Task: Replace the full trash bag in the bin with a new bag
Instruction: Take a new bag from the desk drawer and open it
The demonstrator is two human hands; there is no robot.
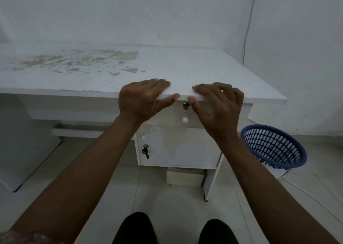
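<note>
My left grip [143,99] lies spread flat on the front edge of the white table [185,67]. My right grip [219,106] arches loosely beside it, fingertips on top. I see the blue mesh bin [269,145] on the floor [167,197], just right of the table.

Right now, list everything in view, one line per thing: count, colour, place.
desk: one, white, against the wall; brownish worn patches on the left of its top
drawer: one, white, under the desk top, with a metal lock and a round knob
cabinet door: one, white, below the drawer
key: one, dark, in the cabinet door's lock
bin: one, blue mesh, on the floor right of the desk
cable: one, white, running down the wall at right
box: one, whitish, on the floor under the cabinet
legs: two, black, bottom edge
left hand: one, resting on the desk's front edge
right hand: one, resting on the edge beside it
</note>
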